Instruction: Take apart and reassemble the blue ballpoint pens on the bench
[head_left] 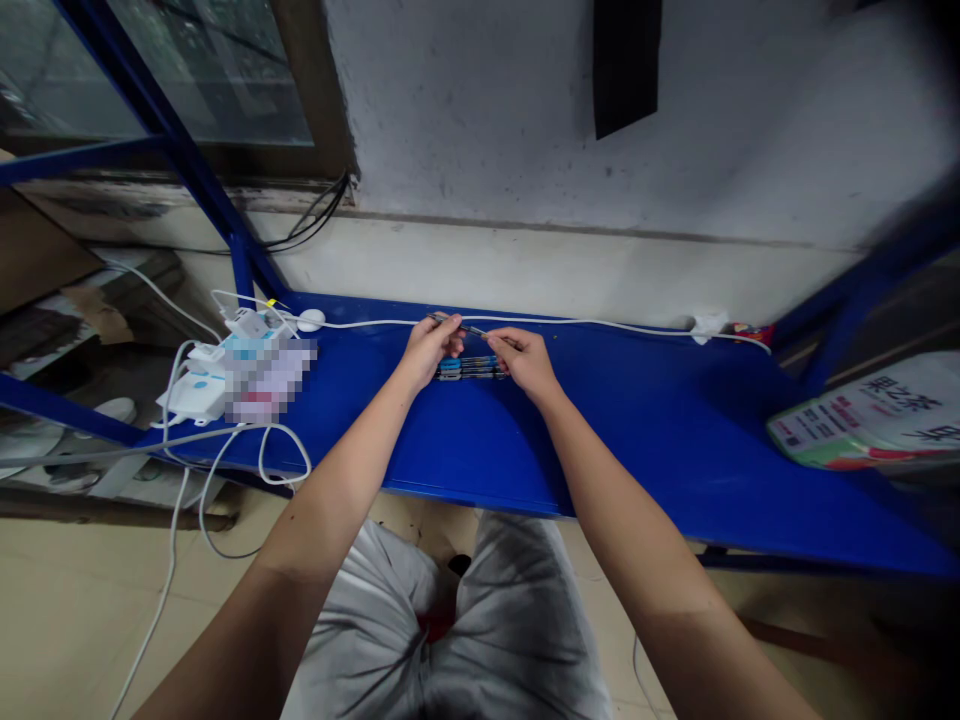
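Note:
A slim dark pen [472,330] spans the gap between my two hands, raised slightly above the blue tabletop [465,440]. My left hand [435,347] is closed around one end of it, its thumb lying along the barrel. The fingertips of my right hand [525,360] pinch the other end. Just below the held pen, several pens [471,368] with blue and dark parts lie side by side on the blue surface. My hands hide both ends of that row.
White power strips and plugs [199,385] with loose cables crowd the left end. A white cable [585,321] runs along the back edge to a white plug [709,326]. At right lies a printed plastic package [870,410]. Blue frame posts [240,270] stand at the sides.

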